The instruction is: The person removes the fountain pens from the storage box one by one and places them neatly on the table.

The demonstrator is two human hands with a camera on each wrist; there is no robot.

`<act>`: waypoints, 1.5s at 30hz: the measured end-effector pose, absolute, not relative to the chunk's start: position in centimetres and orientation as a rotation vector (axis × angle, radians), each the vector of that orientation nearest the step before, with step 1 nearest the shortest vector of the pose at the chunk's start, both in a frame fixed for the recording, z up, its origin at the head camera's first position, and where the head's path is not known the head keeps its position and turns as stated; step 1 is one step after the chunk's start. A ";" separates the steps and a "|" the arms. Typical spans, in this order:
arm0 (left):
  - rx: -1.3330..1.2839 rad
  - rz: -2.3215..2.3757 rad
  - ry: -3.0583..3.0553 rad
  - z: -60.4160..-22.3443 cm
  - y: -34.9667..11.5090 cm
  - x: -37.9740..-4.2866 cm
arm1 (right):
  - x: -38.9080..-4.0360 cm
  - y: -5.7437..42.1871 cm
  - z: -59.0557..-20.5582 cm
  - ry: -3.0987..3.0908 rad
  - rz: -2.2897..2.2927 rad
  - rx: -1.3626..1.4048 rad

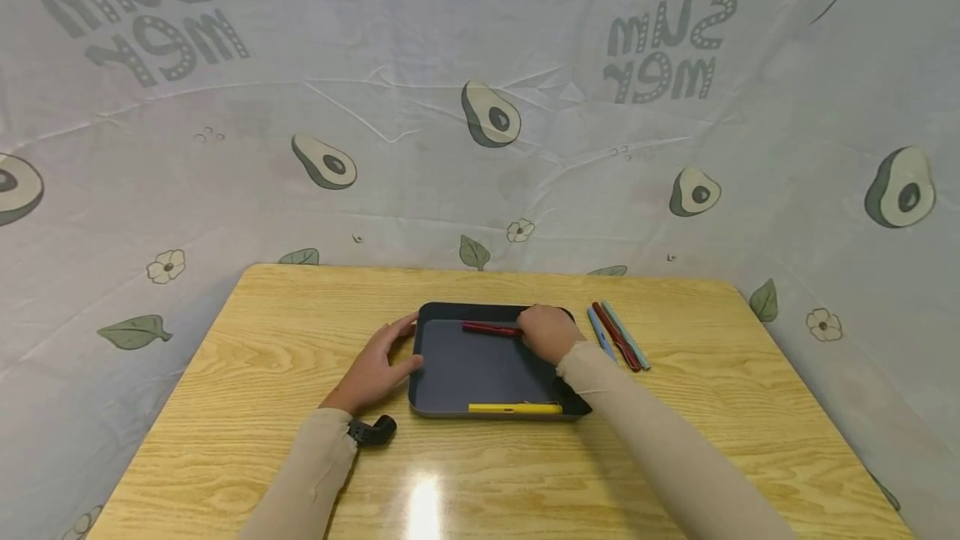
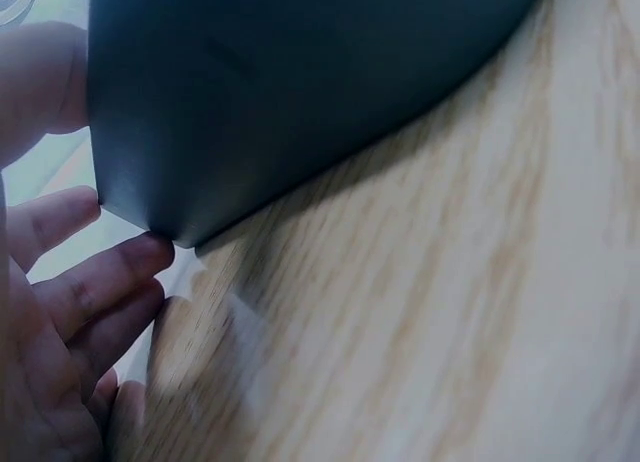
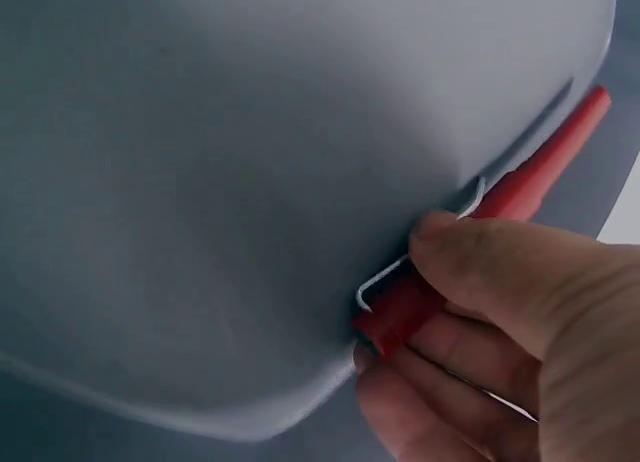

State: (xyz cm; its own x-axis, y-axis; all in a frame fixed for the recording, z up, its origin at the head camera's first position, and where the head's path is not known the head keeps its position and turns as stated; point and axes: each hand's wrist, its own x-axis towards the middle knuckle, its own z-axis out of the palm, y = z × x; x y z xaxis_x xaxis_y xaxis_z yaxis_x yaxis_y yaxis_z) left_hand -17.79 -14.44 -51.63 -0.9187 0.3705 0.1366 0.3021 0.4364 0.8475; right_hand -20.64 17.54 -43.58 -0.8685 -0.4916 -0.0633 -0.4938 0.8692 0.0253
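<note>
A dark grey tray [image 1: 472,369] lies on the table. Inside it, along the far wall, my right hand [image 1: 551,332] pinches a red pen [image 1: 489,328] between thumb and fingers. In the right wrist view the red pen [image 3: 535,177] has a wire-like metal clip, and the thumb presses beside it. A yellow pen [image 1: 516,408] lies along the tray's near wall. My left hand [image 1: 377,367] rests at the tray's left side, fingers spread and fairly straight. The left wrist view shows its fingertips [image 2: 148,250] right at the tray's lower edge.
Right of the tray, a blue pen [image 1: 601,333], a dark red pen [image 1: 617,336] and a pale teal pen [image 1: 627,336] lie side by side on the wooden table [image 1: 300,298]. A printed cloth [image 1: 405,190] hangs behind the table.
</note>
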 end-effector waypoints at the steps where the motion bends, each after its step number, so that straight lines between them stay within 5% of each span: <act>1: 0.608 1.517 2.599 -51.6 -14.4 -17.8 | -20.6 17.6 -43.5 2.980 0.068 -0.786; 21: 0.592 1.536 2.608 -51.2 -14.1 -17.6 | -18.9 19.6 -41.9 2.983 -0.535 -0.846; 45: 0.592 1.518 2.631 -51.6 -13.5 -17.8 | -16.7 27.5 -41.1 3.159 -1.074 -0.389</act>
